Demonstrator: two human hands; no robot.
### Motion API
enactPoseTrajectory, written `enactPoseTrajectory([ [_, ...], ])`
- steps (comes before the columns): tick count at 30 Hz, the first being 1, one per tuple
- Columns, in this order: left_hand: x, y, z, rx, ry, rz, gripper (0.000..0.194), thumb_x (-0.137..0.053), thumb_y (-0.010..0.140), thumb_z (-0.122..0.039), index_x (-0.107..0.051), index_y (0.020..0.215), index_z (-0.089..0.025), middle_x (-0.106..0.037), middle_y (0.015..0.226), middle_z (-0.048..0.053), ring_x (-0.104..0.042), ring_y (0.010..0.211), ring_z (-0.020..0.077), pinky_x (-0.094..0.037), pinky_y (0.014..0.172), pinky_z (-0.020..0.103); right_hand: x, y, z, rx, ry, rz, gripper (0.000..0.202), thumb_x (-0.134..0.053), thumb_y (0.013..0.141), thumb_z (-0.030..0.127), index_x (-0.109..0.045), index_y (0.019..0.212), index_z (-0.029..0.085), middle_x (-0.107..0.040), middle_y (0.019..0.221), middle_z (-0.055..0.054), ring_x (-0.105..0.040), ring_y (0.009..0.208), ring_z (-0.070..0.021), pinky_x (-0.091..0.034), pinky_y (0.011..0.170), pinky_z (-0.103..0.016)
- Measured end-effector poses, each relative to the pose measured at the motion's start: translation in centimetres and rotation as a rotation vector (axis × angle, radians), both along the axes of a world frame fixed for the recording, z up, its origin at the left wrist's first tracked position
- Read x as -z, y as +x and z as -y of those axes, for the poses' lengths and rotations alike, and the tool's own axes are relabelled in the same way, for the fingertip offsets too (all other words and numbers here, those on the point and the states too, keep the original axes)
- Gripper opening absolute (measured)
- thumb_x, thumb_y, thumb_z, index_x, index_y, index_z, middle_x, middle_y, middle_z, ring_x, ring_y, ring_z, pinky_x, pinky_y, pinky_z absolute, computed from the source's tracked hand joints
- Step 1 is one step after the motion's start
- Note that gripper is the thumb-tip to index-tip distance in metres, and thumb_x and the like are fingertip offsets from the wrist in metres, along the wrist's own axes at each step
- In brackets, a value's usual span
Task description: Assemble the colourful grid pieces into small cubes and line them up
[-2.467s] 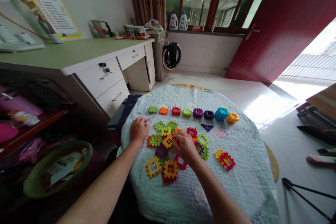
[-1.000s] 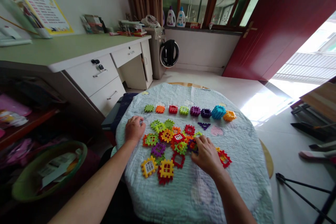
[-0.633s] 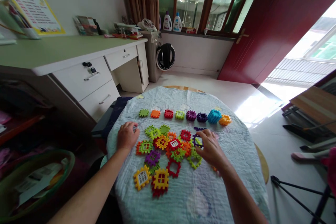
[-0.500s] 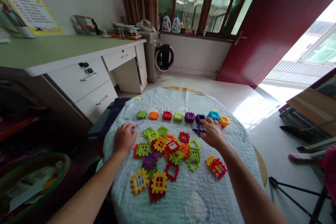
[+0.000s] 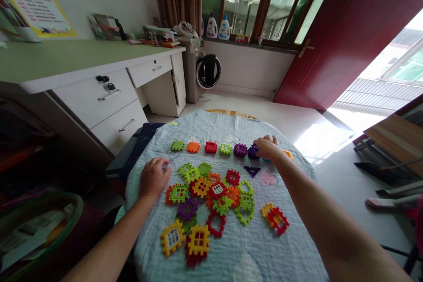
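blocks (image 5: pixel 225 149) form a row on cloth (image 5: pixel 284 260); the right hand (image 5: pixel 269 146), half bent, lies over it beside the dark purple stack (image 5: pixel 253 152), any grip hidden; the left hand (image 5: pixel 154 177) rests loosely curled, empty, near flat pieces (image 5: pixel 200 187).

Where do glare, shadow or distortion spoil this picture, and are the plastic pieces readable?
Head view, right: bright glare on the floor by the red door; head view, lower left: the green basket lies in shadow; head view, edges: wide-angle stretching; head view, middle: the plastic pieces look fairly sharp.
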State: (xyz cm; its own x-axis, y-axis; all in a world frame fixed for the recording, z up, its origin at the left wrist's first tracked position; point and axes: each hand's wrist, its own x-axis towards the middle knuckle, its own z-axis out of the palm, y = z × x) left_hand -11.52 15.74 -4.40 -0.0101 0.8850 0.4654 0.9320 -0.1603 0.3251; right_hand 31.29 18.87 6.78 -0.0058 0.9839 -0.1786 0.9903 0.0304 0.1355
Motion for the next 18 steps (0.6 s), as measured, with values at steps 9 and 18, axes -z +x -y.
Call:
enactPoseTrajectory([
  [9,0.1,0.0,0.0,-0.010,-0.014,0.008,0.020,-0.048,0.075,-0.023,-0.063,0.087,-0.019,-0.067,0.101,0.010,-0.059,0.094,0.0272,-0.046,0.091,0.040,1.2,0.1,-0.4,-0.007,-0.040,0.021,0.033,-0.063,0.070,0.017,-0.070,0.102,0.020,-0.063,0.114,-0.012,-0.044,0.118,-0.0355,-0.013,0.103,-0.066],
  [18,-0.1,0.1,0.1,-0.004,0.000,-0.004,0.019,-0.047,0.075,-0.023,-0.063,0.086,-0.019,-0.067,0.100,0.010,-0.060,0.094,0.0275,-0.046,0.090,0.040,-1.2,-0.6,3.0,-0.063,0.152,-0.124,0.038,-0.061,0.079,0.021,-0.063,0.117,0.021,-0.062,0.118,-0.010,-0.049,0.114,-0.0276,-0.033,0.098,-0.041],
])
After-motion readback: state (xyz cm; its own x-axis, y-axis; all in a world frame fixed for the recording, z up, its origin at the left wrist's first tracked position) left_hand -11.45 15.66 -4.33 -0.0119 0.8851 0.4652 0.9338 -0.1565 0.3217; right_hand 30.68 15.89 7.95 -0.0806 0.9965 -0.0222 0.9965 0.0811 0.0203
